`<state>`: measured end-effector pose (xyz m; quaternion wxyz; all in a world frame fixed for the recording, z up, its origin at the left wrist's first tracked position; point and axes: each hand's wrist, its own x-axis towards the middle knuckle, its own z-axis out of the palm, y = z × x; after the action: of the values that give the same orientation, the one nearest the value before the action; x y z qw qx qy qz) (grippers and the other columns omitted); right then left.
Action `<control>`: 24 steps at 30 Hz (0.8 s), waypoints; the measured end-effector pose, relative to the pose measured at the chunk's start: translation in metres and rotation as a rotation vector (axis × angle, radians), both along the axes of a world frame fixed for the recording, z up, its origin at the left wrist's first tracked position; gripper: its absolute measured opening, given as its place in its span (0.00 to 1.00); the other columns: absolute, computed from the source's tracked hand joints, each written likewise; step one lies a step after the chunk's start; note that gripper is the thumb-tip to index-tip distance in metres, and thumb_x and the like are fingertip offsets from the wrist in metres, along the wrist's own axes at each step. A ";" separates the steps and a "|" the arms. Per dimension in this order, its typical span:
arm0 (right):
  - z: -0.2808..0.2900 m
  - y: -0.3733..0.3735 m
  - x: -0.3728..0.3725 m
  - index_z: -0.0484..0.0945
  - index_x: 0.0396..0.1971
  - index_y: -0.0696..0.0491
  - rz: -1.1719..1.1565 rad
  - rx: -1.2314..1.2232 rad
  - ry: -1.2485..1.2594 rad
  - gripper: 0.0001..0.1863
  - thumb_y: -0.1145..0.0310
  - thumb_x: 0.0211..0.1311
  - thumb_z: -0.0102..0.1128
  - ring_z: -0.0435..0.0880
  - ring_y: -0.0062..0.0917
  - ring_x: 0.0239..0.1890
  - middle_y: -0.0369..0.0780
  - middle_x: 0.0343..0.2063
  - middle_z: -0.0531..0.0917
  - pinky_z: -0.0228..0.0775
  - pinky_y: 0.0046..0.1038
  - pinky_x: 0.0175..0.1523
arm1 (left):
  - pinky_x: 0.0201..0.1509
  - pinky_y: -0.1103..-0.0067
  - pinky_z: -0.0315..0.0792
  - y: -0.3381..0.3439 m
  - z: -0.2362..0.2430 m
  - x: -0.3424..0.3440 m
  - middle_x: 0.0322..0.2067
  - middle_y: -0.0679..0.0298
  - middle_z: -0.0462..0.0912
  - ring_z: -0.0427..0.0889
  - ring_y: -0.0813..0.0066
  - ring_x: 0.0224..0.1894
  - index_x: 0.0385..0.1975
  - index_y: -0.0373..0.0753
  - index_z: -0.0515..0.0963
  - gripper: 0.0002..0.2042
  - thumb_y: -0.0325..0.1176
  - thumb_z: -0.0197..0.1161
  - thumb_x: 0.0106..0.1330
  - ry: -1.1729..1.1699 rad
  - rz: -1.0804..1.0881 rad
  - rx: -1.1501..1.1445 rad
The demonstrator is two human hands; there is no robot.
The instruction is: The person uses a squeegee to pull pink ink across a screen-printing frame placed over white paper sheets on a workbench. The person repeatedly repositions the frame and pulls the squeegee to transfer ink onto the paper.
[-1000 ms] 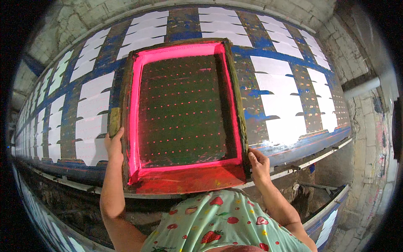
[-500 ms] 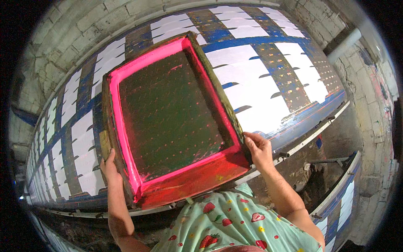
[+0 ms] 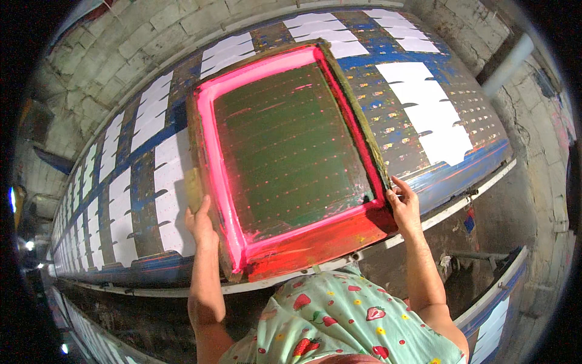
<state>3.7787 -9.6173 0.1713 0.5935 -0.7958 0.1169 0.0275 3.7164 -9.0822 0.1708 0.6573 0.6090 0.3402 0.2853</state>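
Note:
A screen-printing frame (image 3: 318,242) is between my hands, tilted a little with its far end toward the upper left. Bright pink ink coats its inner borders, and the near bar is smeared red. Within it the dark green mesh (image 3: 291,151) carries rows of small pink dots. My left hand (image 3: 203,225) is closed on the left side bar, just below a yellowish patch (image 3: 193,189). At the near right corner my right hand (image 3: 405,207) pinches the bar between thumb and fingers. Whether the underside touches the table cannot be seen.
Beneath stretches a long printing table (image 3: 391,142) stained blue and dark, bearing rows of white cut pieces (image 3: 427,112) with notched edges. A pale rail (image 3: 448,209) edges its near side. Block walls (image 3: 139,36) and a pipe (image 3: 509,64) stand beyond; another table (image 3: 491,303) lies lower right.
Both hands have carried the printing frame rightward along the table. It now covers the white pieces that lay to its right, and more pieces show on its left.

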 end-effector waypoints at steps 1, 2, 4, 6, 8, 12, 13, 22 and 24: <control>-0.003 -0.014 0.005 0.79 0.73 0.57 -0.028 0.014 0.065 0.27 0.76 0.76 0.66 0.79 0.17 0.42 0.33 0.39 0.83 0.74 0.22 0.51 | 0.65 0.66 0.77 -0.014 -0.002 0.005 0.55 0.55 0.88 0.87 0.63 0.55 0.61 0.29 0.80 0.24 0.27 0.80 0.67 -0.002 -0.005 0.018; -0.005 -0.025 0.007 0.79 0.72 0.57 -0.007 0.004 0.017 0.26 0.76 0.76 0.67 0.80 0.17 0.41 0.33 0.37 0.82 0.75 0.23 0.50 | 0.65 0.67 0.77 -0.025 -0.003 0.009 0.56 0.55 0.88 0.87 0.63 0.55 0.61 0.29 0.80 0.24 0.26 0.79 0.67 0.017 -0.001 -0.019; -0.008 -0.047 0.012 0.79 0.71 0.57 -0.006 -0.020 -0.005 0.26 0.75 0.76 0.68 0.80 0.18 0.40 0.34 0.36 0.83 0.76 0.24 0.48 | 0.64 0.67 0.78 -0.045 -0.006 0.018 0.55 0.55 0.88 0.87 0.63 0.55 0.61 0.29 0.80 0.23 0.26 0.79 0.68 0.000 -0.009 -0.025; -0.011 -0.065 0.016 0.79 0.71 0.58 -0.013 0.013 -0.020 0.26 0.75 0.76 0.68 0.80 0.18 0.41 0.34 0.37 0.83 0.77 0.24 0.49 | 0.64 0.67 0.78 -0.061 -0.006 0.025 0.56 0.55 0.88 0.87 0.63 0.56 0.61 0.28 0.80 0.23 0.25 0.78 0.68 0.009 -0.005 0.005; -0.014 -0.080 0.021 0.79 0.71 0.59 -0.012 0.027 -0.009 0.26 0.76 0.76 0.67 0.82 0.20 0.42 0.37 0.40 0.85 0.78 0.26 0.50 | 0.64 0.67 0.78 -0.074 -0.006 0.030 0.56 0.55 0.88 0.87 0.63 0.56 0.60 0.28 0.80 0.22 0.25 0.77 0.69 0.020 -0.008 -0.007; -0.016 -0.097 0.025 0.78 0.71 0.60 0.014 0.114 0.012 0.25 0.76 0.76 0.66 0.84 0.22 0.46 0.39 0.44 0.87 0.78 0.26 0.52 | 0.63 0.69 0.77 -0.087 -0.002 0.033 0.54 0.56 0.89 0.87 0.65 0.54 0.59 0.29 0.82 0.20 0.27 0.76 0.71 0.017 -0.033 0.023; -0.014 -0.098 0.026 0.78 0.71 0.60 0.043 0.084 -0.020 0.25 0.77 0.76 0.65 0.84 0.22 0.46 0.40 0.44 0.86 0.78 0.26 0.52 | 0.63 0.69 0.77 -0.088 -0.002 0.033 0.54 0.56 0.89 0.87 0.65 0.54 0.59 0.30 0.82 0.20 0.28 0.76 0.71 -0.003 -0.045 0.035; 0.062 -0.047 -0.015 0.86 0.60 0.50 0.502 -0.739 -0.567 0.25 0.70 0.61 0.76 0.82 0.50 0.60 0.50 0.57 0.84 0.75 0.50 0.65 | 0.59 0.70 0.77 -0.087 -0.014 0.039 0.50 0.59 0.90 0.87 0.68 0.51 0.57 0.32 0.85 0.18 0.30 0.77 0.70 0.119 -0.050 0.049; 0.073 -0.024 -0.026 0.88 0.57 0.49 0.871 -0.478 -0.542 0.28 0.68 0.53 0.82 0.84 0.46 0.59 0.46 0.52 0.88 0.79 0.47 0.62 | 0.57 0.70 0.78 -0.085 -0.019 0.040 0.49 0.59 0.91 0.88 0.68 0.49 0.55 0.31 0.86 0.18 0.31 0.78 0.69 0.129 -0.062 0.059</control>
<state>3.7523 -9.6411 0.2447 0.3395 -0.8614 -0.3760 0.0374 3.7567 -9.1667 0.1522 0.6242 0.6553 0.3546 0.2349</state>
